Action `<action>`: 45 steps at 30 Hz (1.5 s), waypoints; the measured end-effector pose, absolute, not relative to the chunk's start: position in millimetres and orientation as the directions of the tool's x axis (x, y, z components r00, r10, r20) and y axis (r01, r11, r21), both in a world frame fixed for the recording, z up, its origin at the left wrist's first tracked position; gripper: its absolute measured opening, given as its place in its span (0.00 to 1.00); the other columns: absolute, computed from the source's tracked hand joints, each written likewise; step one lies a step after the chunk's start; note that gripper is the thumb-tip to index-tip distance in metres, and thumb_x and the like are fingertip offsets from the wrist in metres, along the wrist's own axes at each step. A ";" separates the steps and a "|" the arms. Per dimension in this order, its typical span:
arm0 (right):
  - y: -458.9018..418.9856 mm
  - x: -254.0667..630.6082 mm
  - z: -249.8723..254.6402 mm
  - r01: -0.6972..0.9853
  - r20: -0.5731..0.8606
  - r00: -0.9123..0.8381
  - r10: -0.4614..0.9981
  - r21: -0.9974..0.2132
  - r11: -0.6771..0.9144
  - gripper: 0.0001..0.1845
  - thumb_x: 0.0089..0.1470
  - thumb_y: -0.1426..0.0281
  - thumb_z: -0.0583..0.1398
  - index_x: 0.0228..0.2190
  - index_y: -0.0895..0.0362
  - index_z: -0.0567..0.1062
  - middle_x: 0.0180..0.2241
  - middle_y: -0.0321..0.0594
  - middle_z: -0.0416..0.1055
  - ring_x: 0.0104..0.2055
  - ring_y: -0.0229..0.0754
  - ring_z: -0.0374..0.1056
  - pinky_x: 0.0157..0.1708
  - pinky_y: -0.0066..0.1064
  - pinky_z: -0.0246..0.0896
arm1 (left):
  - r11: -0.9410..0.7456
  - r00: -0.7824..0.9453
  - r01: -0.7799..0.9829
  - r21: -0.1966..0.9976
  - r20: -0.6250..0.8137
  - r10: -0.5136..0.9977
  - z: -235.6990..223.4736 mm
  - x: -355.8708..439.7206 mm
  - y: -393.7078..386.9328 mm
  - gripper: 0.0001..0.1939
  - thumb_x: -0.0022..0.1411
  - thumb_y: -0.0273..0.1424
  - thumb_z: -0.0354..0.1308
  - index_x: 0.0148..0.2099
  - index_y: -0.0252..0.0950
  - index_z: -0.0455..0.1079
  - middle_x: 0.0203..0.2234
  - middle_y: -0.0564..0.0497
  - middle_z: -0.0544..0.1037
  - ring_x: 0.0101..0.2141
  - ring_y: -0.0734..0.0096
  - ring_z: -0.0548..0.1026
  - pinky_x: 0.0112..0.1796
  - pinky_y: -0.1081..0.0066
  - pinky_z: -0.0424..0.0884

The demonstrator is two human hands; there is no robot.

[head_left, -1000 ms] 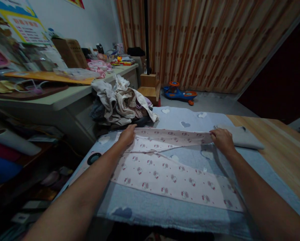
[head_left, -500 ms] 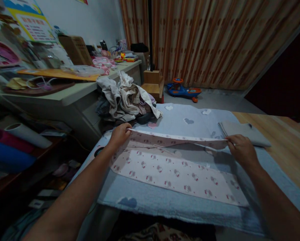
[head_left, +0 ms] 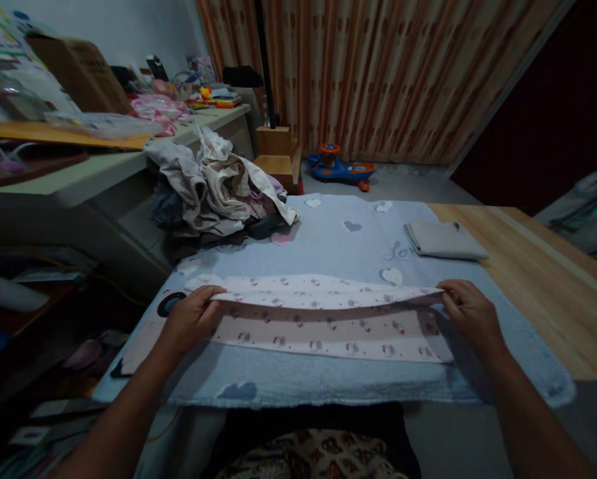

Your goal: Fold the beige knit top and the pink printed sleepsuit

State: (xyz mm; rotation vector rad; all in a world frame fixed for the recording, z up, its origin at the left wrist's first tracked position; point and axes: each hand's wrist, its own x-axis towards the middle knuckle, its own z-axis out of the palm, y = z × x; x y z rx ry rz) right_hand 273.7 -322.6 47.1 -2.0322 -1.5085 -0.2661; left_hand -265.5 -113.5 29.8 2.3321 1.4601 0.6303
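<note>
A pale pink cloth with a red cat-face print (head_left: pixel 323 336) lies stretched sideways across a light blue blanket with heart patches (head_left: pixel 328 249). My left hand (head_left: pixel 193 316) pinches its raised edge at the left end. At the right end, my right hand (head_left: pixel 471 313) pinches the same edge between thumb and fingers. Between the hands the edge sags slightly above the lower layer. Whether the cloth is a garment I cannot tell. Beside my left forearm lies a flat pinkish piece with a black ring (head_left: pixel 146 332), partly covered by the arm.
A folded grey cloth (head_left: pixel 445 241) rests at the right, near the bare wooden tabletop (head_left: pixel 542 286). Rumpled clothes (head_left: pixel 219 189) are heaped at the back left, against a cluttered desk (head_left: pixel 104 176). A blue and orange ride-on toy (head_left: pixel 341 166) stands on the floor beyond.
Both hands have brought the held edge down and toward me, folding it over the lower layer. The camera view has shifted right, and the far layer now shows behind the edge.
</note>
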 end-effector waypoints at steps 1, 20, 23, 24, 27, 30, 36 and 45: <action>-327.7 272.5 44.4 0.916 0.471 0.353 0.809 -0.349 -0.196 0.13 0.56 0.63 0.53 0.34 0.53 0.75 0.38 0.45 0.75 0.42 0.49 0.72 0.44 0.40 0.66 | -0.434 0.394 0.751 0.498 0.191 0.899 26.1 -268.4 -117.0 0.19 0.61 0.42 0.47 0.45 0.39 0.73 0.42 0.46 0.80 0.44 0.59 0.77 0.47 0.66 0.71; -384.8 235.5 16.1 0.696 0.323 0.571 0.754 -0.678 -0.236 0.14 0.55 0.57 0.59 0.33 0.52 0.79 0.36 0.40 0.79 0.38 0.47 0.75 0.42 0.38 0.70 | -0.372 0.342 0.739 0.562 0.164 0.925 13.9 -282.3 -149.2 0.19 0.63 0.49 0.48 0.44 0.46 0.74 0.45 0.49 0.80 0.48 0.56 0.77 0.53 0.58 0.71; -383.4 233.4 12.7 0.711 0.313 0.575 0.756 -0.648 -0.273 0.13 0.55 0.58 0.58 0.33 0.53 0.77 0.34 0.39 0.77 0.35 0.45 0.73 0.40 0.36 0.68 | -0.362 0.327 0.747 0.557 0.166 0.930 13.9 -283.1 -148.8 0.19 0.63 0.50 0.48 0.42 0.46 0.73 0.44 0.50 0.80 0.47 0.56 0.77 0.52 0.57 0.71; -383.1 233.2 12.0 0.717 0.315 0.576 0.754 -0.637 -0.281 0.13 0.55 0.58 0.58 0.32 0.53 0.77 0.34 0.39 0.77 0.35 0.44 0.73 0.40 0.36 0.68 | -0.352 0.316 0.750 0.559 0.164 0.934 14.0 -283.5 -148.7 0.19 0.63 0.50 0.48 0.42 0.45 0.73 0.44 0.50 0.80 0.47 0.55 0.77 0.52 0.57 0.72; -383.2 233.0 11.2 0.738 0.324 0.570 0.755 -0.606 -0.297 0.11 0.55 0.61 0.57 0.32 0.53 0.76 0.34 0.40 0.76 0.35 0.44 0.72 0.40 0.36 0.67 | -0.318 0.273 0.761 0.566 0.164 0.948 14.9 -284.2 -148.6 0.19 0.63 0.49 0.48 0.42 0.45 0.73 0.43 0.50 0.80 0.46 0.55 0.77 0.51 0.58 0.73; -383.8 233.5 9.6 0.777 0.327 0.538 0.777 -0.550 -0.307 0.10 0.55 0.62 0.56 0.33 0.53 0.75 0.35 0.42 0.74 0.37 0.45 0.71 0.42 0.37 0.67 | -0.309 0.250 0.770 0.558 0.181 0.951 15.7 -284.4 -148.5 0.19 0.64 0.49 0.47 0.42 0.45 0.74 0.42 0.50 0.81 0.45 0.55 0.78 0.50 0.58 0.73; -383.3 239.2 -4.2 0.862 0.306 0.459 0.834 -0.379 -0.336 0.14 0.53 0.68 0.53 0.39 0.56 0.74 0.41 0.49 0.73 0.45 0.50 0.70 0.49 0.41 0.66 | -0.326 0.296 0.796 0.510 0.143 0.944 14.5 -288.4 -144.4 0.19 0.61 0.50 0.49 0.38 0.44 0.74 0.36 0.52 0.82 0.39 0.56 0.79 0.45 0.59 0.75; -382.1 244.7 -21.1 0.902 0.209 0.409 0.888 -0.239 -0.359 0.23 0.52 0.73 0.53 0.49 0.59 0.72 0.46 0.51 0.73 0.49 0.51 0.70 0.51 0.41 0.65 | -0.372 0.404 0.830 0.415 0.011 0.915 21.9 -290.4 -135.8 0.21 0.61 0.47 0.49 0.39 0.38 0.76 0.38 0.47 0.82 0.40 0.58 0.78 0.39 0.68 0.73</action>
